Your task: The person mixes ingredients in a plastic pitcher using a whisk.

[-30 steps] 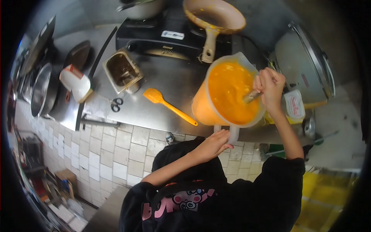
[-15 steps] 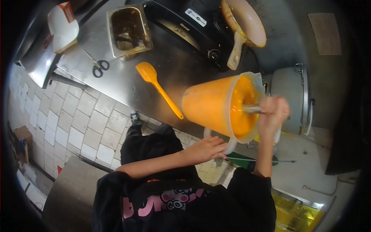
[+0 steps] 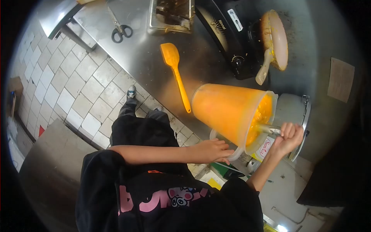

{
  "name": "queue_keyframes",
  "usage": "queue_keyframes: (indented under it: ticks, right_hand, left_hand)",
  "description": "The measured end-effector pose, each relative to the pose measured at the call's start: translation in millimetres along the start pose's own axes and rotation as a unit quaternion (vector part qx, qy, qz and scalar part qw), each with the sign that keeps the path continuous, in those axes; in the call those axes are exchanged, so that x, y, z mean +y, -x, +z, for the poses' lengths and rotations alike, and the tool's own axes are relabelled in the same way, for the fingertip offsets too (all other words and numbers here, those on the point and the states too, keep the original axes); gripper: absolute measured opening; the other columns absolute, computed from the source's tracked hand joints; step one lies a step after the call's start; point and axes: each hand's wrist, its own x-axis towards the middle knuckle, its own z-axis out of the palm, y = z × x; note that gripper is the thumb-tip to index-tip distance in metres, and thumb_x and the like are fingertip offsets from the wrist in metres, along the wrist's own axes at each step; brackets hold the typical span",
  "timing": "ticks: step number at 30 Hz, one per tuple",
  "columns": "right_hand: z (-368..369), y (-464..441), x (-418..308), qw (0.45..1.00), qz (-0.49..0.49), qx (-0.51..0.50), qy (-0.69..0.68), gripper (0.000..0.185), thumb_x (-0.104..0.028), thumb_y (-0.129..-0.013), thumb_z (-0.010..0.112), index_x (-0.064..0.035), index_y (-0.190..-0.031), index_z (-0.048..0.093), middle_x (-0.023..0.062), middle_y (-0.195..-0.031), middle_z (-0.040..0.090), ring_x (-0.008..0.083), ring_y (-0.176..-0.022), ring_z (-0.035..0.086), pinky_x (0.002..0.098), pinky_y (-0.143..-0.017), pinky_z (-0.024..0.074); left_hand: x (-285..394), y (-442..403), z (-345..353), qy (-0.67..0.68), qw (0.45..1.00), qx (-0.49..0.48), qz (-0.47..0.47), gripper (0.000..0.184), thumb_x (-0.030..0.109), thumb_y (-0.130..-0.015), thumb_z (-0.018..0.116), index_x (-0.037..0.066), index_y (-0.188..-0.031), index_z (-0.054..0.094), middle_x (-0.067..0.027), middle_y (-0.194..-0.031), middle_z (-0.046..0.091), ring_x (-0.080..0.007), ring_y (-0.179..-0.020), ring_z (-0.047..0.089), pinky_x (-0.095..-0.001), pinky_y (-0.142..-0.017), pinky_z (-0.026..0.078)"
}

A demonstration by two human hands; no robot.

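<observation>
Right of middle, the left hand point(image 3: 210, 151) curls on a handle point(image 3: 236, 154), likely steadying the jug point(image 3: 226, 112), while the right hand point(image 3: 290, 139) squeezes a stirrer point(image 3: 271, 129).

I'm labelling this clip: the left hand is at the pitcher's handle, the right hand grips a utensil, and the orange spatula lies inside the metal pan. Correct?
Not quite: the orange spatula lies on the steel counter, as the head view shows. The left hand is at the pitcher's handle, and the right hand grips a utensil.
</observation>
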Motion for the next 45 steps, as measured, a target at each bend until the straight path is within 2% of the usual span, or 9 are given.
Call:
queue_keyframes:
  ticks: [7,10,17,19,23,33,40,43,45]
  right_hand:
    - [5.0,1.2,3.0,0.999,0.03,0.016,0.024,0.026,-0.005,-0.08,0.041,-0.0115,-0.057,0.03,-0.0028,-0.048,0.023,0.0058,-0.04,0.019,0.0209,-0.036,0.0177]
    - [13.0,2.5,8.5,0.993,-0.013,0.114,0.011,0.025,-0.007,-0.078,0.042,-0.0111,-0.056,0.03,-0.0027,-0.046,0.023,0.0063,-0.04,0.016,0.0207,-0.037,0.0164]
    - [2.4,-8.7,-4.1,0.999,0.039,0.026,-0.026,0.029,-0.006,-0.078,0.042,-0.0115,-0.052,0.029,-0.0033,-0.045,0.02,0.0065,-0.039,0.018,0.0216,-0.037,0.0189]
    - [17.8,3.4,12.6,0.99,0.006,0.14,0.016,0.033,-0.006,-0.078,0.042,-0.0119,-0.05,0.027,-0.0038,-0.042,0.016,0.0065,-0.038,0.017,0.0212,-0.037,0.0181]
    - [5.7,13.4,21.4,0.998,0.049,-0.012,0.037,0.023,-0.006,-0.078,0.043,-0.0096,-0.057,0.033,-0.0034,-0.045,0.018,0.0063,-0.038,0.018,0.0205,-0.037,0.0162]
    - [-25.0,-16.1,-107.9,0.987,-0.128,0.08,-0.05,0.017,-0.007,-0.082,0.043,-0.0064,-0.065,0.04,-0.0035,-0.044,0.02,0.0055,-0.037,0.019,0.0179,-0.035,0.0193]
    - [-41.9,-24.7,-148.6,0.988,-0.103,-0.087,-0.081,0.02,-0.01,-0.081,0.044,-0.0099,-0.063,0.034,-0.0015,-0.051,0.024,0.0087,-0.053,0.029,0.0243,-0.052,0.0313]
    - [-57.4,-25.0,-148.5,0.981,-0.1,-0.162,-0.038,0.018,-0.015,-0.079,0.046,-0.0087,-0.066,0.036,0.0014,-0.063,0.034,0.0157,-0.076,0.04,0.0347,-0.072,0.038]
    - [-56.7,-18.6,-149.8,0.974,-0.115,-0.126,0.152,0.014,-0.015,-0.081,0.044,-0.0043,-0.072,0.043,0.0065,-0.078,0.043,0.0185,-0.09,0.043,0.038,-0.081,0.0383]
  left_hand:
    - [-4.7,3.6,9.3,-0.01,0.999,0.041,0.015,0.036,0.039,-0.079,0.048,0.007,-0.096,0.049,-0.0075,-0.075,0.05,-0.0215,-0.074,0.05,-0.0309,-0.064,0.039]
    - [-4.9,3.9,9.6,-0.005,0.998,0.052,0.017,0.034,0.034,-0.076,0.054,0.006,-0.095,0.048,-0.0077,-0.078,0.048,-0.0221,-0.074,0.048,-0.033,-0.064,0.039]
    - [-4.4,5.3,9.3,0.013,0.999,0.043,0.007,0.033,0.033,-0.077,0.054,0.007,-0.094,0.048,-0.0086,-0.078,0.048,-0.0227,-0.074,0.048,-0.0318,-0.063,0.038]
    - [-4.5,4.0,8.1,0.01,0.999,0.047,0.012,0.032,0.033,-0.077,0.054,0.007,-0.094,0.048,-0.0086,-0.079,0.048,-0.0228,-0.074,0.048,-0.0318,-0.063,0.038]
    - [-5.8,3.8,7.6,0.011,0.999,0.048,0.013,0.034,0.036,-0.078,0.052,0.007,-0.095,0.048,-0.0079,-0.077,0.049,-0.0222,-0.075,0.049,-0.0311,-0.064,0.039]
    - [-2.0,-3.1,-4.3,0.005,0.998,-0.06,0.001,0.036,0.037,-0.082,0.046,0.004,-0.098,0.047,-0.0097,-0.079,0.049,-0.0238,-0.078,0.049,-0.0333,-0.07,0.039]
    - [11.4,-11.0,-22.7,0.005,0.99,-0.139,-0.021,0.032,0.029,-0.081,0.05,0.003,-0.1,0.045,-0.0143,-0.089,0.047,-0.0292,-0.085,0.047,-0.0381,-0.075,0.04]
    - [32.2,-18.8,-54.5,-0.178,0.976,-0.126,0.017,0.039,0.034,-0.082,0.047,-0.001,-0.099,0.045,-0.0125,-0.087,0.048,-0.0253,-0.081,0.05,-0.0339,-0.075,0.04]
    - [57.2,-32.5,-86.7,-0.313,0.933,-0.18,-0.006,0.036,0.033,-0.081,0.048,-0.001,-0.093,0.046,-0.0121,-0.082,0.051,-0.0246,-0.078,0.053,-0.0327,-0.068,0.044]
